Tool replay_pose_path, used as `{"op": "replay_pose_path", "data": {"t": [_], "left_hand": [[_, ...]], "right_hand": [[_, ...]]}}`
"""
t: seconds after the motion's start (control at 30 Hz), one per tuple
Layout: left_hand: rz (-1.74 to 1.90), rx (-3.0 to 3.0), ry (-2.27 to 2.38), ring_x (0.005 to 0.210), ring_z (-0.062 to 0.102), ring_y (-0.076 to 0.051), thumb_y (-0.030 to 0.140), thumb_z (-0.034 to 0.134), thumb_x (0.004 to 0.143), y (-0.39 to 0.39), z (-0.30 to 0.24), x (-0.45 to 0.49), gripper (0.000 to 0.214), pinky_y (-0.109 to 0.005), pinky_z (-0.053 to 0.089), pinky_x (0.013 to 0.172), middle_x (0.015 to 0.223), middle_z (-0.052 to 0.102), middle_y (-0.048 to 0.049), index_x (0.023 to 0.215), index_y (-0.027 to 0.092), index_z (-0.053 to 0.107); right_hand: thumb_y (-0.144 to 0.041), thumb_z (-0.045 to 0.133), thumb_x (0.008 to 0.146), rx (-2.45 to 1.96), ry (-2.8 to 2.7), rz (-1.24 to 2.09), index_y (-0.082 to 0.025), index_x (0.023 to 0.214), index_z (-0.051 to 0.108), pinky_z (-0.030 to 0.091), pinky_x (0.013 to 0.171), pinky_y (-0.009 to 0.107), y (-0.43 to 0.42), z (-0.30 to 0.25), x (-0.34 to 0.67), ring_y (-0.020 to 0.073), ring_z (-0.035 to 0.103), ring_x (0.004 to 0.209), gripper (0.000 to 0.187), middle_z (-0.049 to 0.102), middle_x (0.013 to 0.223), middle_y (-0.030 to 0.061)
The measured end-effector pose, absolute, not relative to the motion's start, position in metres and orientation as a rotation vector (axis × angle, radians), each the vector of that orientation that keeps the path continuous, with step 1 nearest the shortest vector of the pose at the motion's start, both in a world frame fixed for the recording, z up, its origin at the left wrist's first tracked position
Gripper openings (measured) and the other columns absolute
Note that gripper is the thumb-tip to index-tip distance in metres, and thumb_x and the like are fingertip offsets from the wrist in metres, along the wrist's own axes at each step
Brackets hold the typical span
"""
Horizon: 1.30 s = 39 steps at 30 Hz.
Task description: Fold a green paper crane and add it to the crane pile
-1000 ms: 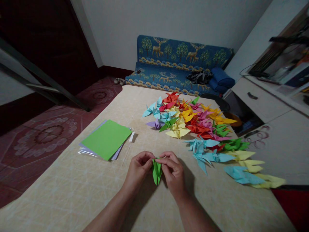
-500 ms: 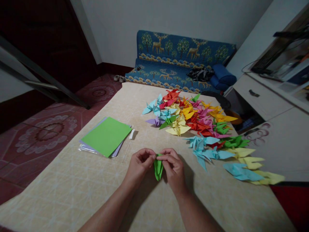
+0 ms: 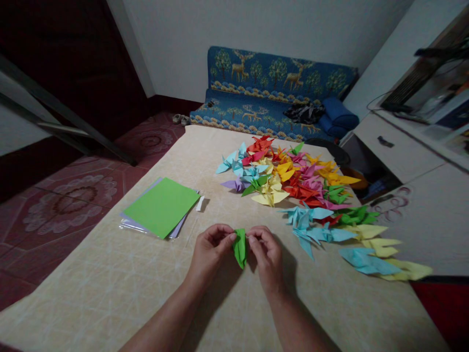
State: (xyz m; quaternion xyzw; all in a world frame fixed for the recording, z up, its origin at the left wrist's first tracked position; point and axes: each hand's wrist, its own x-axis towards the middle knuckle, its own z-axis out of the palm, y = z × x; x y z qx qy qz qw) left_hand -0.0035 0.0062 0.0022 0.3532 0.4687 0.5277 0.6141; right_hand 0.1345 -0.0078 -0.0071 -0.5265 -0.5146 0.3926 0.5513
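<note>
Fingertips of the left hand [image 3: 209, 250] and right hand [image 3: 266, 253] pinch a folded green paper piece [image 3: 240, 247], near the origami crane pile [image 3: 293, 183].

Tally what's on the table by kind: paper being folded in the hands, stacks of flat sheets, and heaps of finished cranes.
Green folded paper held by both hands: 1
Stack of flat sheets: 1
Heap of finished cranes: 1
Total: 3

Matt folded green paper piece [image 3: 240, 247]; matt coloured paper cranes [image 3: 293, 183]; flat green paper sheet [image 3: 161, 205] atop clear glossy plastic sleeve [image 3: 128, 226]; beige, faintly crackle-patterned table [image 3: 110, 293].
</note>
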Motion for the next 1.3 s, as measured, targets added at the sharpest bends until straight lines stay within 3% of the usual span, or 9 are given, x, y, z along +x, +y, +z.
{"op": "replay_pose_path", "data": {"t": [0.13,0.33,0.6,0.8,1.0,1.17,1.3], "left_hand": [[1.247,0.897,1.077,0.059,0.058,-0.011,0.024,0.080,0.066,0.004,0.003,-0.002,0.018,-0.020,0.046,0.056,0.065,0.065,-0.0006,0.073,0.014,0.067],[1.275,0.992,1.121,0.062,0.060,-0.012,0.020,0.077,0.068,0.003,0.004,-0.001,0.011,-0.021,0.048,0.059,0.067,0.067,-0.0013,0.072,0.014,0.068],[1.229,1.029,1.147,0.059,0.059,-0.012,0.022,0.075,0.070,0.003,-0.002,-0.001,0.011,-0.021,0.046,0.057,0.065,0.066,-0.0019,0.070,0.014,0.068],[1.227,1.046,1.197,0.059,0.059,-0.012,0.020,0.074,0.070,0.004,-0.002,-0.001,0.009,-0.021,0.047,0.057,0.065,0.067,-0.0024,0.070,0.013,0.068],[1.225,1.003,1.112,0.059,0.059,-0.011,0.022,0.076,0.070,0.006,-0.006,-0.003,0.013,-0.020,0.046,0.056,0.066,0.066,-0.0010,0.075,0.013,0.066],[1.169,0.914,1.073,0.057,0.057,-0.010,0.024,0.078,0.067,0.008,-0.009,-0.006,0.017,-0.020,0.045,0.054,0.064,0.065,-0.0013,0.072,0.012,0.067],[1.082,0.897,1.049,0.060,0.060,-0.012,0.027,0.075,0.072,0.008,-0.011,-0.008,0.018,-0.021,0.047,0.057,0.070,0.069,-0.0043,0.080,0.012,0.071]], "right_hand": [[-0.038,0.064,0.081,-1.288,-1.203,0.964,-0.022,0.077,0.057,0.041,0.056,0.023,-0.009,-0.005,0.133,0.0144,0.050,0.064,0.018,0.053,0.074,-0.0002],[-0.032,0.063,0.079,-1.274,-1.242,0.934,-0.023,0.070,0.055,0.042,0.059,0.024,-0.007,-0.011,0.131,0.0158,0.051,0.067,0.015,0.051,0.073,-0.0004],[-0.027,0.064,0.075,-1.251,-1.125,1.059,-0.019,0.064,0.056,0.045,0.067,0.026,-0.006,-0.009,0.132,0.0185,0.056,0.081,0.016,0.059,0.090,0.0054],[-0.032,0.064,0.076,-1.247,-1.068,1.190,-0.020,0.066,0.053,0.037,0.053,0.022,-0.008,-0.011,0.131,0.0129,0.046,0.060,0.020,0.050,0.066,-0.0025],[-0.029,0.064,0.076,-1.240,-1.061,1.203,-0.021,0.065,0.048,0.033,0.047,0.020,-0.008,-0.011,0.130,0.0100,0.042,0.052,0.021,0.043,0.058,-0.0060],[-0.031,0.066,0.076,-1.236,-1.013,1.313,-0.022,0.075,0.046,0.032,0.039,0.017,-0.010,-0.008,0.128,0.0076,0.042,0.041,0.021,0.047,0.052,-0.0088],[-0.030,0.068,0.074,-1.254,-0.955,1.294,-0.022,0.078,0.047,0.031,0.035,0.015,-0.009,-0.010,0.128,0.0065,0.043,0.038,0.023,0.050,0.051,-0.0092]]}}
